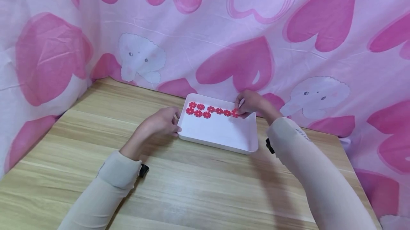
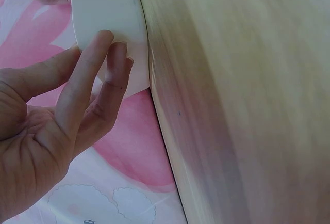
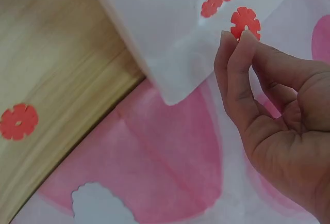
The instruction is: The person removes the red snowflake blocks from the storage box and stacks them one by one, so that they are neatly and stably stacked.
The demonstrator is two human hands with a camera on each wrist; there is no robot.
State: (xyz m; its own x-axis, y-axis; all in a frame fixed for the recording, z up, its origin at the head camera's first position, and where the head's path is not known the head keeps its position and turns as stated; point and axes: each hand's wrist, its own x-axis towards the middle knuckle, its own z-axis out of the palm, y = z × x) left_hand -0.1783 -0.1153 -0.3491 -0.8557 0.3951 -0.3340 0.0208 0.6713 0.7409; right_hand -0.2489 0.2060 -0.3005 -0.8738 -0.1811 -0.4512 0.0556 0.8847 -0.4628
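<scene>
A shallow white tray (image 1: pixel 217 130) lies on the wooden table near its back edge. Several red flower-shaped plastic discs (image 1: pixel 198 113) with notched rims lie flat inside, along its back part. At the tray's left side, my left hand (image 1: pixel 163 120) grips the wall; in the left wrist view the thumb is at the rim and the fingertips lie against the outer face. Over the tray's back right part, my right hand (image 1: pixel 250 102) pinches one red notched disc (image 3: pixel 246 21) between thumb and fingers. That disc stands on edge, close to the right end of a row.
A further red disc (image 3: pixel 19 122) lies on the table (image 3: pixel 62 38) beyond the tray's right side, hidden in the head view. A pink curtain (image 1: pixel 179 45) with hearts hangs right behind the table's back edge. Black wrist straps show under both sleeves.
</scene>
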